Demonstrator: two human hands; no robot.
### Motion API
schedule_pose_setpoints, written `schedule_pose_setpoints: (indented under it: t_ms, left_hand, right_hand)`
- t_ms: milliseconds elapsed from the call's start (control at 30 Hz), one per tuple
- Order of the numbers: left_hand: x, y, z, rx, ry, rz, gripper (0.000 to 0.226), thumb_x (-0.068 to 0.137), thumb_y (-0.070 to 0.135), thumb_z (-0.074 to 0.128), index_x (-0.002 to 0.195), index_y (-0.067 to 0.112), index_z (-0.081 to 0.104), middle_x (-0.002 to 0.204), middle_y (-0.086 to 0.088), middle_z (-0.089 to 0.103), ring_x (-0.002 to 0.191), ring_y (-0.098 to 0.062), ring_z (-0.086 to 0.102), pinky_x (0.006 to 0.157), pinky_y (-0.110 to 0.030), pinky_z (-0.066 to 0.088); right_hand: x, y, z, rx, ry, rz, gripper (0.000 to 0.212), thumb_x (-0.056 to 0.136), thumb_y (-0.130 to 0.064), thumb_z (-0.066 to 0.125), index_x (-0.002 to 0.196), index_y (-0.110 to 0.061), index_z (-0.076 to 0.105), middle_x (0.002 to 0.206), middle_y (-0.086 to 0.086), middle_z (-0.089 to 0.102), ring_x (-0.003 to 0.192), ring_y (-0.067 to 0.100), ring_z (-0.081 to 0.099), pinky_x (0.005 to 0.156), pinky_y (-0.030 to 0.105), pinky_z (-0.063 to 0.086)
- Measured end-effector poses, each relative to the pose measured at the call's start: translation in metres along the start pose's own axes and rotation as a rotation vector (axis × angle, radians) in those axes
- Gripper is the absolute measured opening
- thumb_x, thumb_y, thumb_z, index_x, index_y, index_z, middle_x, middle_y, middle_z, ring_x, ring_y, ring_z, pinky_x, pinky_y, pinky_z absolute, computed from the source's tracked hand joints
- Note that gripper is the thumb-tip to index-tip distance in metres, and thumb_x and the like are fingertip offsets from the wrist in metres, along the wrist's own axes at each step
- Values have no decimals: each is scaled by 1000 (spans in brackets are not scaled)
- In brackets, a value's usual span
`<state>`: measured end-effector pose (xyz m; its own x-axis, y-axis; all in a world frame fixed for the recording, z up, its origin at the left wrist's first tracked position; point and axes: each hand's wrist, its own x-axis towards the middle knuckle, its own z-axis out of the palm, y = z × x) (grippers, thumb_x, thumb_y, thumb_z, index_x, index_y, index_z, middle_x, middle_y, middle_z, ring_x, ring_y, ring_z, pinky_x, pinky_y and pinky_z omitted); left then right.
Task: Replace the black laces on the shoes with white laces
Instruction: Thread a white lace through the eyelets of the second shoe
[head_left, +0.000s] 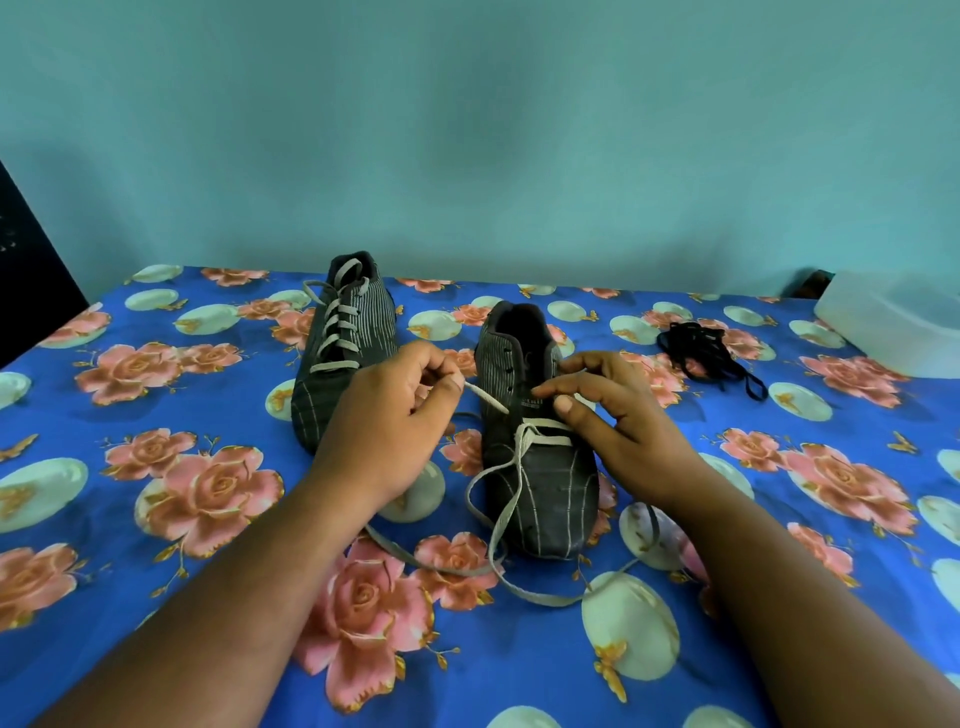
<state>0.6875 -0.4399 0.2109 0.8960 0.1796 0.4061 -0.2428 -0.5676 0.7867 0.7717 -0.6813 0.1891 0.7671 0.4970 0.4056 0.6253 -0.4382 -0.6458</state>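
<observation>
Loose white lace (498, 540) trailed at 6 o'clock off the near shoe (537, 467); left hand (395, 415) pinched its tip, right hand (613, 415) fingers spread relaxed on the eyelets. Black laces (706, 353) lay at 2 o'clock, near the bed (156, 519) edge.

Grey striped shoes (537, 467), white laces (506, 512)

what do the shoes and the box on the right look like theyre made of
Shoe being laced: dark grey upper with thin pale stripes, matte and creased, probably fabric or soft synthetic. The laced shoe looks the same. Box: milky, translucent with smooth rounded edges, likely plastic.
</observation>
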Motion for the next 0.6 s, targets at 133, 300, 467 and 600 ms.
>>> schedule_pose_setpoints:
  t_ms: [133, 300, 467, 600]
  left_hand:
    - [2, -2, -6, 208, 15, 159, 5, 96, 25, 65, 92, 23, 67, 75, 11, 63, 68, -7, 60, 62, -35, 51]
    - [0, -4, -2, 317, -68, 217, 20, 93, 41, 62, 105, 25, 66, 87, 21, 58, 80, -3, 53, 76, -34, 49]
    - [-4, 0, 5, 460, -189, 204, 53, 93, 58, 41, 134, 31, 60, 134, 10, 64, 126, -17, 56, 102, -51, 44]
    - [-5, 1, 11, 464, -200, 223, 48, 93, 60, 41, 122, 33, 68, 117, 13, 68, 114, -15, 61, 92, -51, 48]
  right_hand:
    - [-1, -3, -6, -12, -50, -42, 31, 97, -45, 57, 123, -34, 68, 122, -12, 50, 125, 9, 49, 101, 25, 43]
    - [-7, -14, -28, -25, -161, 142, 69, 76, -72, 63, 130, -35, 43, 97, -8, 60, 76, 12, 64, 71, 28, 52]
    - [-11, -18, -42, 56, -393, 373, 67, 72, -56, 75, 125, -28, 47, 76, 7, 73, 63, 26, 67, 67, 40, 54]
    - [-13, -26, -55, 417, -371, 419, 57, 78, -25, 79, 129, -23, 53, 69, 15, 66, 49, 28, 58, 53, 33, 49]
